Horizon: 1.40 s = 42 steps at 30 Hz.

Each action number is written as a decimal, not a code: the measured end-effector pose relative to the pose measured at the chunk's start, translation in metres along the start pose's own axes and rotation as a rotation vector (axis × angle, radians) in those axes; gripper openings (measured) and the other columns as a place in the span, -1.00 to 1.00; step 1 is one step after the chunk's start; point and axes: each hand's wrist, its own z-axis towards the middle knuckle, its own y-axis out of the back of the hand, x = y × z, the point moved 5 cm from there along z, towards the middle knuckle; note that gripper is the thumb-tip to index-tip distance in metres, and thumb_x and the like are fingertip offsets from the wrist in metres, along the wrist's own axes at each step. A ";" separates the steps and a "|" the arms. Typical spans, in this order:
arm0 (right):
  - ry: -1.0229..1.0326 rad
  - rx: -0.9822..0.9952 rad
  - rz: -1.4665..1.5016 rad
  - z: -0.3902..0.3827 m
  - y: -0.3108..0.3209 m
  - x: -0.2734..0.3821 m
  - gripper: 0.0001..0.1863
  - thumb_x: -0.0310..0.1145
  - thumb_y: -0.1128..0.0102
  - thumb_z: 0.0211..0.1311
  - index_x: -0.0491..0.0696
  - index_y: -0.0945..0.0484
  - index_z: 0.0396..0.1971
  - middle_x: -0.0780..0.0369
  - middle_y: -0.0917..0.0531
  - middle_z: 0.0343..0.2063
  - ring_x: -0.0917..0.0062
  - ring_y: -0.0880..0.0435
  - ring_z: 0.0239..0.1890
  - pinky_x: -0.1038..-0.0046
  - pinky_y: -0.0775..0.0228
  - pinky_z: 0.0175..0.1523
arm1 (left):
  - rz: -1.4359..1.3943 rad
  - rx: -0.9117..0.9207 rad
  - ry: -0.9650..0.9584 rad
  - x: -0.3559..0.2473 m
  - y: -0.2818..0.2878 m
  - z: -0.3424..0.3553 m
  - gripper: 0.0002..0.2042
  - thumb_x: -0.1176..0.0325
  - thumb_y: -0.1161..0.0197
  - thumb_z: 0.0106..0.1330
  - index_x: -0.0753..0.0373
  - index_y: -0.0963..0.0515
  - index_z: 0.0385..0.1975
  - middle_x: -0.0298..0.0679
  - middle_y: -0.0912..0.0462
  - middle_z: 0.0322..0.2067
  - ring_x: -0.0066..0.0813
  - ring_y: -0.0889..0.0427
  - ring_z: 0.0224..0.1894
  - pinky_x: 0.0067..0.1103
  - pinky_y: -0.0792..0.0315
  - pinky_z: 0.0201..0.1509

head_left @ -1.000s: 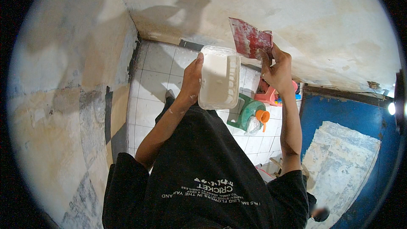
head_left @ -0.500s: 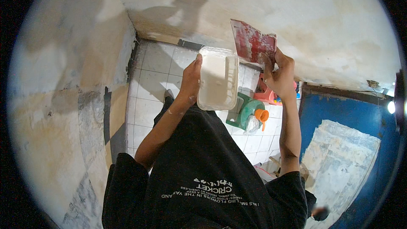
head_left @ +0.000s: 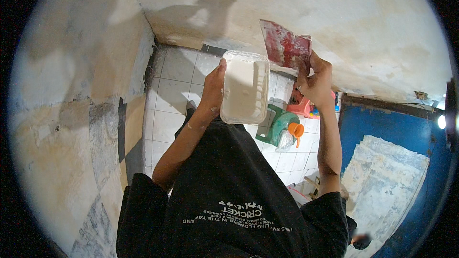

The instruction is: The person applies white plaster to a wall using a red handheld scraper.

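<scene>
My left hand (head_left: 213,91) grips the side of a white rectangular plastic container (head_left: 243,86) holding creamy white paste, a little above my dark-clothed lap. My right hand (head_left: 315,81) pinches a flat red spreader (head_left: 282,43), smeared with white residue, by its near corner. The spreader is raised just beyond the container's upper right, in front of the mottled plastered wall (head_left: 363,28); I cannot tell whether it touches that wall. White smears mark my left hand and forearm.
Wall (head_left: 67,138) at left, meeting the far wall. Tiled floor (head_left: 172,124) below, with green stool (head_left: 276,129), orange scoop (head_left: 295,129) and red stool (head_left: 299,105). Blue panel (head_left: 377,119) at right, with whitish sheet (head_left: 382,181); a person's head (head_left: 361,240) at lower right.
The red spreader and my right hand have shifted a few pixels to the right since a second ago. My left hand and the container have moved very slightly left.
</scene>
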 end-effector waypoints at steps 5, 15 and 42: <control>-0.007 0.036 -0.023 0.004 -0.001 -0.001 -0.80 -0.65 -0.02 0.02 -0.21 -0.52 -0.31 0.21 -0.47 -0.69 0.64 -0.28 -0.67 0.58 -0.22 -0.51 | 0.042 0.006 -0.011 -0.003 0.000 -0.002 -0.46 -0.01 0.24 0.45 0.41 -0.46 -0.06 -0.16 -0.59 -0.24 -0.50 -0.58 -0.26 -0.57 -0.48 -0.17; -0.069 0.108 -0.055 -0.003 -0.004 -0.007 -0.84 -0.64 -0.02 0.03 -0.22 -0.51 -0.34 0.13 -0.48 -0.68 0.66 -0.24 -0.65 0.57 -0.22 -0.50 | 0.071 -0.005 -0.013 -0.004 0.001 -0.004 -0.46 -0.01 0.23 0.44 0.41 -0.46 -0.06 -0.16 -0.59 -0.25 -0.50 -0.58 -0.27 -0.58 -0.47 -0.19; -0.088 0.067 0.047 -0.021 -0.003 0.004 -0.91 -0.58 -0.07 0.05 -0.21 -0.48 -0.40 0.04 -0.45 -0.69 0.29 -0.35 -0.73 0.43 -0.24 -0.54 | 0.022 0.032 -0.004 0.002 0.004 0.005 -0.48 0.01 0.22 0.45 0.40 -0.45 -0.05 -0.16 -0.59 -0.25 -0.49 -0.60 -0.28 -0.57 -0.50 -0.21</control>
